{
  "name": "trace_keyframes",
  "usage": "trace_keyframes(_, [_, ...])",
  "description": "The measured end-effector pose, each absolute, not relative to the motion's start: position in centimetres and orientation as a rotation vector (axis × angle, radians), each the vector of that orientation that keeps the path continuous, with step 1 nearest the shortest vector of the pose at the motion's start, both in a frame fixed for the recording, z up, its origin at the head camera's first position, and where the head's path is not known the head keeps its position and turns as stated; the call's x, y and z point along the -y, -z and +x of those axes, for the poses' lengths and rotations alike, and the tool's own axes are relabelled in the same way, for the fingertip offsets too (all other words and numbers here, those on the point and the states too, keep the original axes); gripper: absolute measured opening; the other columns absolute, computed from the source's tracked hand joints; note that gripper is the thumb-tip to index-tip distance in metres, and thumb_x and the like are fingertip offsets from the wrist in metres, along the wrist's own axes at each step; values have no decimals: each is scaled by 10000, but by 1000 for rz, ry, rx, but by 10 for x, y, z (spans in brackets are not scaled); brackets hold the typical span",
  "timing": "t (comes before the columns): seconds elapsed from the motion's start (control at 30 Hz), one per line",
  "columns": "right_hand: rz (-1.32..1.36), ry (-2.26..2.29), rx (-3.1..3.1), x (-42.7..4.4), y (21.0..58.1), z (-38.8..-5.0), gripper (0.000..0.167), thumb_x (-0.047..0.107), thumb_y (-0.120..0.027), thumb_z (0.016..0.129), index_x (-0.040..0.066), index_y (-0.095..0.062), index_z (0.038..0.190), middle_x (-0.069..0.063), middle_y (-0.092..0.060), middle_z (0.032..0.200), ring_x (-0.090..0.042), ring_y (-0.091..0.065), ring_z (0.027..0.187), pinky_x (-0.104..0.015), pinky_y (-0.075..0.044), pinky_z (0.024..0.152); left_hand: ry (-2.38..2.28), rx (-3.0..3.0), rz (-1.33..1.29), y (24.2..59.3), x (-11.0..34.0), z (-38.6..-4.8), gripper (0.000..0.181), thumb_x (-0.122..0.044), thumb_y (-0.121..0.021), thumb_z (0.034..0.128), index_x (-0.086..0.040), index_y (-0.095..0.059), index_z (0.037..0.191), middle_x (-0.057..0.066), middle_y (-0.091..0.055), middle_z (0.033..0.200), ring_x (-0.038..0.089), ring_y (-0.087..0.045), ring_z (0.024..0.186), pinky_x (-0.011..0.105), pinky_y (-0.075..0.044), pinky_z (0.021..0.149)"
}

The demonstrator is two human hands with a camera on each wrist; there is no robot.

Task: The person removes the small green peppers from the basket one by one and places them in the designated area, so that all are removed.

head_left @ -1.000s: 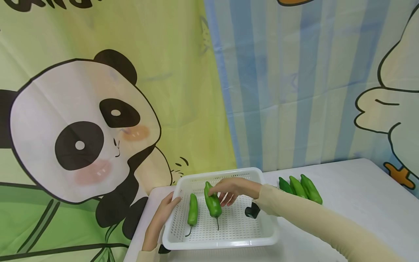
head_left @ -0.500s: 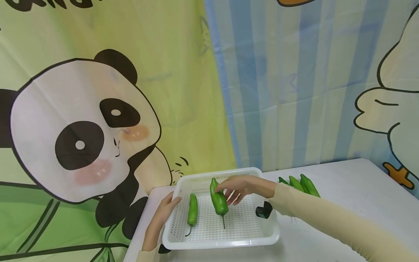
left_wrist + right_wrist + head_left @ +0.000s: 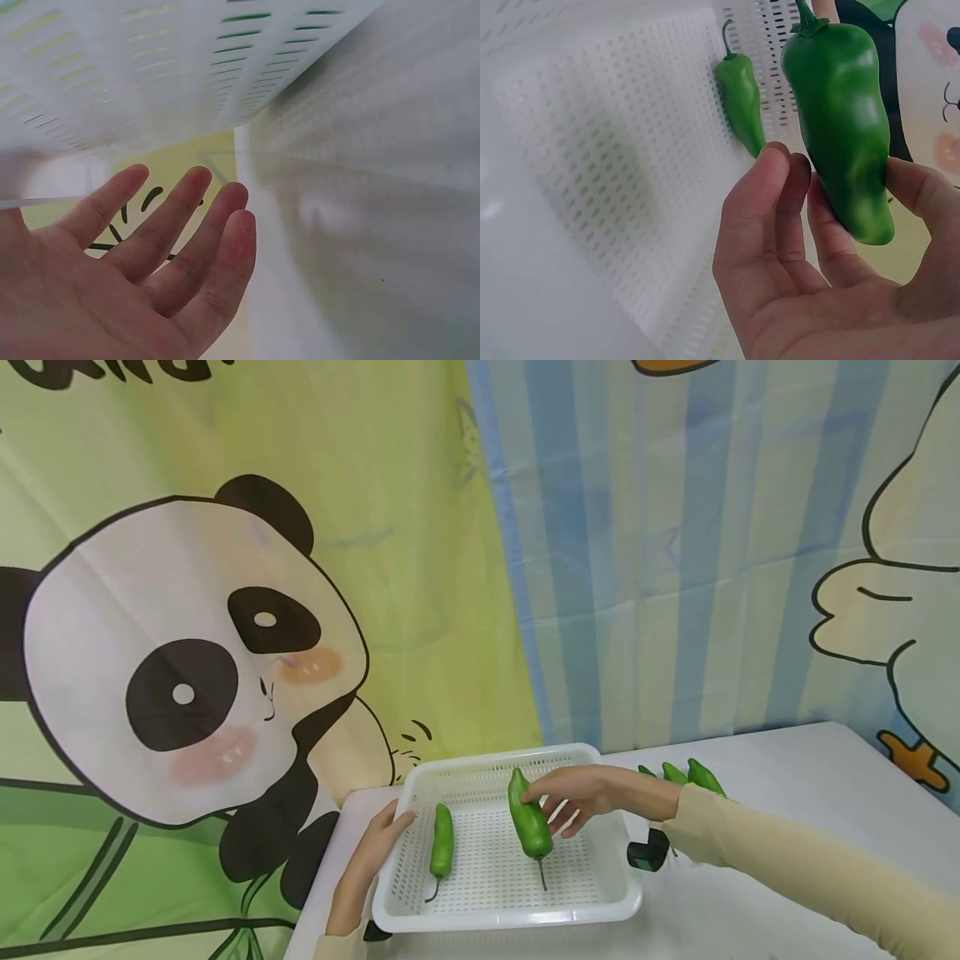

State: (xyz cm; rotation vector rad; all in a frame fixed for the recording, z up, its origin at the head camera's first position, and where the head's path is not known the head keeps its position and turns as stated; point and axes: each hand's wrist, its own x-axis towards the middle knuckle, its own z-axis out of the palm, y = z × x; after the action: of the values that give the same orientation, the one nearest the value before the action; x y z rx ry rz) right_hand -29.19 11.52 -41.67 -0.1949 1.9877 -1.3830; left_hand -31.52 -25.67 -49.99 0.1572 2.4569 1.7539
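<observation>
Green pepper point(image 3: 529, 818) is held over the white basket point(image 3: 506, 920), a little toward 1 o'clock of its middle (head view, 12 at top). Tip is turned toward 11 o'clock, stem between 5 and 6. In the right wrist view it is seen stem up, tip down, and clear of the basket floor.

Right hand point(image 3: 581, 787): grasping the green pepper, which is pinched between thumb and fingers near its tip end. Pepper is approached from 3 o'clock; the remaining fingers are loosely bent, apart from it.

Left hand point(image 3: 381, 839): placed at the basket's rim between 9 and 10 o'clock. Thumb is laid over the edge; the four fingers are extended loosely outside the wall, unclenched.

Second pepper point(image 3: 442, 842): found lying in the basket toward 9 o'clock, stem toward 6, touched by neither hand.

Further peppers point(image 3: 707, 777): three noted outside the basket at 2 o'clock, grouped side by side on the white table point(image 3: 802, 760), partly hidden by the cream sleeve point(image 3: 772, 856). Black device point(image 3: 648, 850) is worn under the right wrist.

Behind, at 10 o'clock, a panda point(image 3: 195, 668) is printed on yellow-green cloth; at 1 o'clock, blue-striped cloth point(image 3: 630, 610) is hung.
</observation>
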Motion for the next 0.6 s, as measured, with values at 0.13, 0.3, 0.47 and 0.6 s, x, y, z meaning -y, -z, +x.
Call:
trace_keyframes(0.13, [-182, 1434, -1968, -128, 411, -291, 375, 431, -645, 932, 113, -679, 1128, -120, -697, 1010, -215, -720, 837, -302, -615, 688, -1756, -2456, 167, 499, 257, -314, 494, -263, -513, 1051, -110, -428, 1513, 305, -589, 1351, 403, -722, 1005, 448, -651, 739])
trace_keyframes(0.3, [-181, 1500, -1948, -144, 404, -292, 380, 415, -650, 937, 102, -658, 1152, -111, -705, 1015, -211, -728, 846, -332, -628, 719, -1752, -2439, 183, 497, 257, -313, 498, -267, -505, 1055, -120, -414, 1521, 312, -575, 1366, 428, -712, 1024, 450, -652, 737])
trace_keyframes(0.47, [-194, 1505, -1952, -161, 400, -290, 358, 414, -617, 966, 99, -661, 1131, -92, -704, 1002, -188, -728, 838, -330, -624, 728, -1753, -2428, 196, 499, 257, -313, 510, -273, -506, 1054, -117, -401, 1529, 315, -564, 1377, 440, -706, 1036, 455, -651, 735])
trace_keyframes(0.6, [-189, 1510, -1945, -174, 399, -287, 336, 409, -591, 984, 102, -661, 1102, -74, -699, 986, -175, -721, 834, -325, -620, 729, -1751, -2446, 196, 499, 258, -314, 504, -268, -504, 1056, -109, -407, 1525, 315, -573, 1367, 436, -710, 1025, 451, -652, 733])
